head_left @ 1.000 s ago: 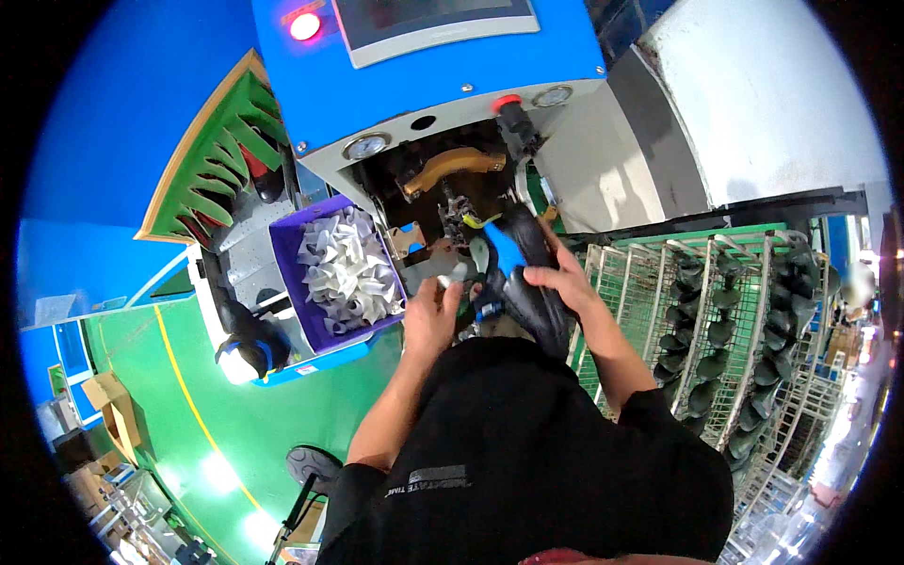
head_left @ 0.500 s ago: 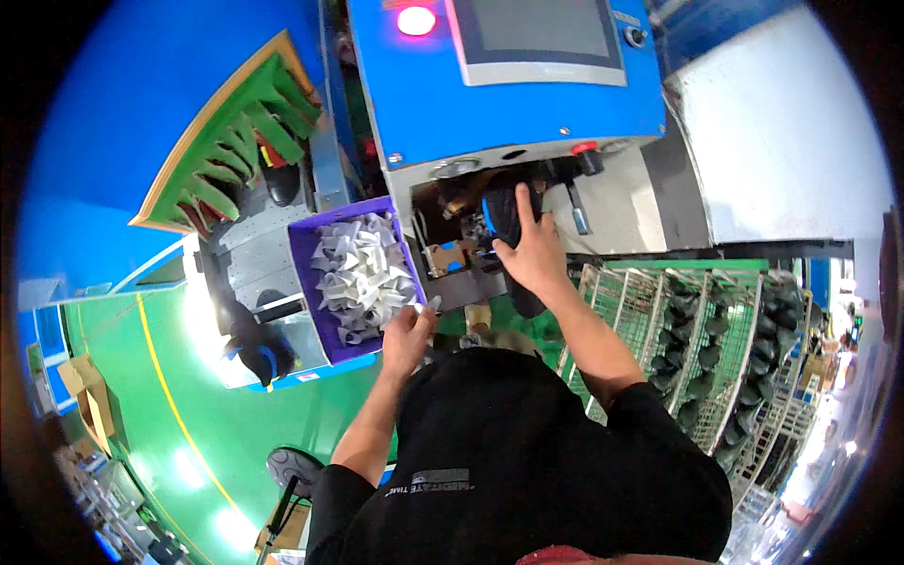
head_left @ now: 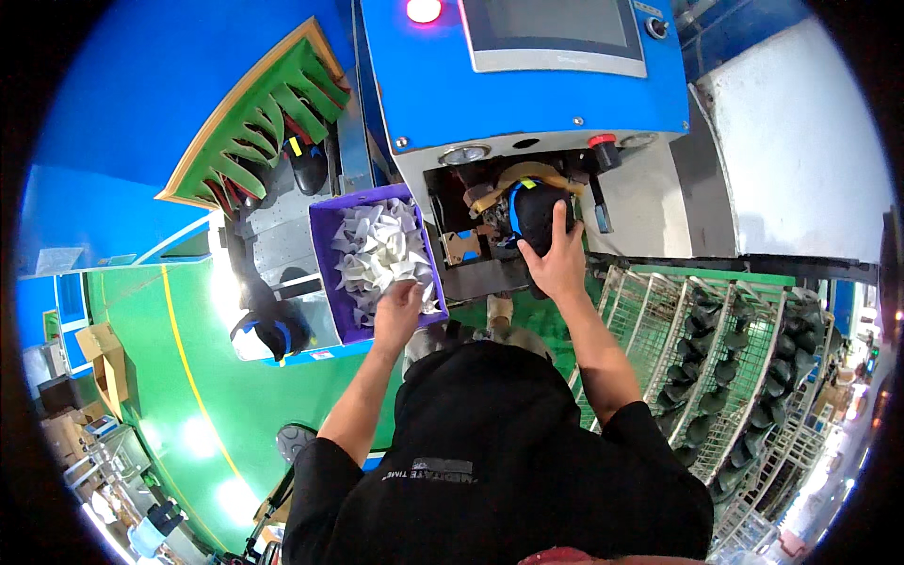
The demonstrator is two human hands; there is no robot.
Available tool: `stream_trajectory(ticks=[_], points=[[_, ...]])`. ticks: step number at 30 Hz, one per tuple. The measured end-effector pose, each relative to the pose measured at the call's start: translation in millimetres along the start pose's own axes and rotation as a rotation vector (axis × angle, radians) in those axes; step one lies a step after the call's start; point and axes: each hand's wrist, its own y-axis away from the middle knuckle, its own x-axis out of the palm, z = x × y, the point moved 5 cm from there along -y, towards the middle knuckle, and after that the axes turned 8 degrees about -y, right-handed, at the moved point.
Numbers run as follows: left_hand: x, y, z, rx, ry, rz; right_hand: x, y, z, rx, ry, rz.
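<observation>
My right hand [head_left: 562, 266] grips a black shoe upper [head_left: 539, 215] with blue edging and a yellow tab, thumb and index finger spread along it. The upper sits in the opening of a blue machine [head_left: 527, 104], against a curved tan part [head_left: 527, 173]. My left hand [head_left: 399, 311] is over the near right part of a purple box [head_left: 327, 254] full of folded white pieces [head_left: 377, 250]. Its fingers are drawn together among those pieces; whatever is between them is hidden.
A green slotted rack [head_left: 268, 132] stands at the left beyond a grey work surface [head_left: 273, 231]. Another black shoe upper [head_left: 266, 325] lies near that surface's front end. To the right is a wire rack [head_left: 650, 330] with several dark shoe-shaped pieces. A red-topped knob [head_left: 603, 146] juts from the machine.
My left hand has moved from the box's near right corner in over the white pieces. The black upper now shows more fully in the machine opening, my right hand still on it.
</observation>
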Motion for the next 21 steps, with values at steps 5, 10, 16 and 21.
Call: stream_trajectory(ticks=[5,10,16,21], points=[[32,18,-36,0.093,0.115,0.116,-10,35,-12,0.018,-0.115,-0.051],[40,45,-53,0.074,0.154,0.118,-44,56,7,0.06,-0.008,0.02],[38,35,-31,-0.025,0.101,0.207,-65,-11,39,0.126,0.046,0.211],[67,33,-63,-0.185,0.69,0.579,-53,84,5,0.165,-0.23,0.008]])
